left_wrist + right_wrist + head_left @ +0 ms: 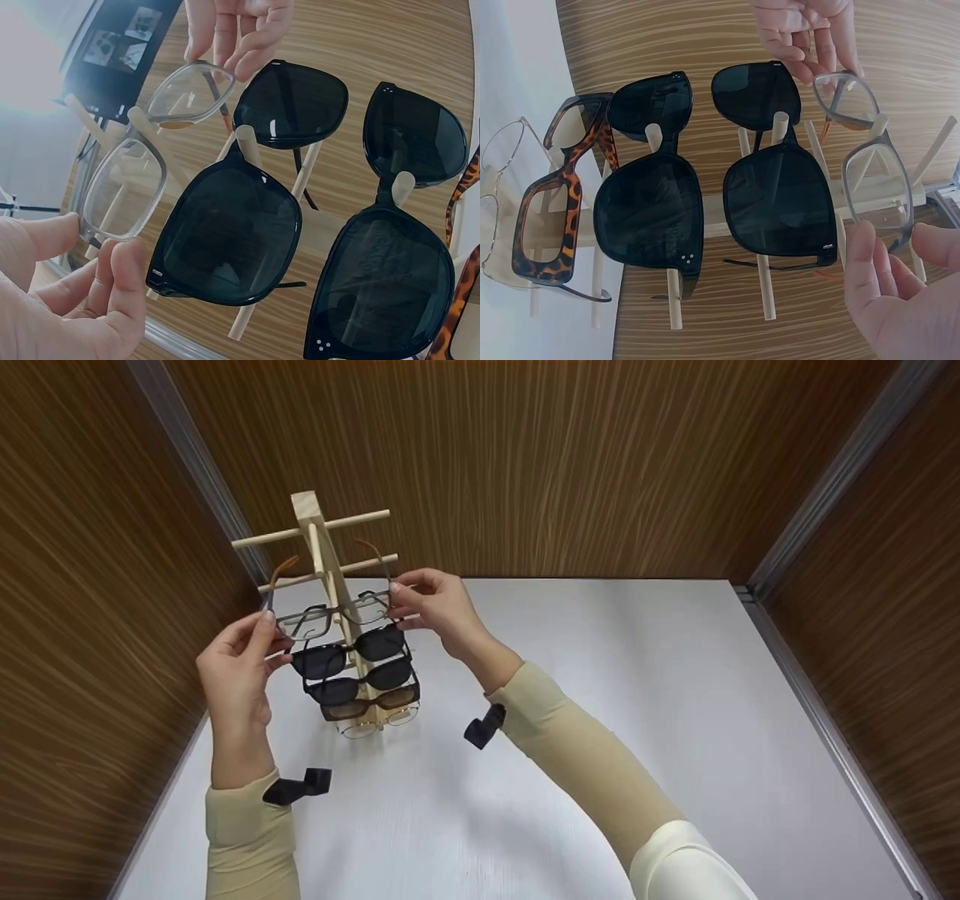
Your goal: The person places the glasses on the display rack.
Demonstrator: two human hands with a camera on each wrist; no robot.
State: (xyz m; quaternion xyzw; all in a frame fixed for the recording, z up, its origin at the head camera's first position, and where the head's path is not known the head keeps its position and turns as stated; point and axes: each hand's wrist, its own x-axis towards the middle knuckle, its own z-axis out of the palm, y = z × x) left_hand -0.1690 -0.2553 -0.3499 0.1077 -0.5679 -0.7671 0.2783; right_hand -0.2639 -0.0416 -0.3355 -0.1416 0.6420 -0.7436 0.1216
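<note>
Both hands hold a pair of clear-lens eyeglasses point(306, 626) with a grey frame and orange temple tips. My left hand point(238, 660) pinches one outer corner between thumb and fingers; my right hand point(442, 611) pinches the other. The temples point away toward a wooden display stand point(306, 506). At the eyeglasses' bridge a peg end shows in the right wrist view; whether it bears their weight I cannot tell. Just below hang black sunglasses point(780, 199), close to the fingers of both hands.
Lower on the stand hang a second pair of black sunglasses point(335, 691), tortoiseshell glasses point(570, 199) and thin gold-rimmed glasses point(360, 730). Two crossbars, including the top one point(364, 518), stick out above. Wood-grain panels point(480, 465) enclose the white table point(600, 675).
</note>
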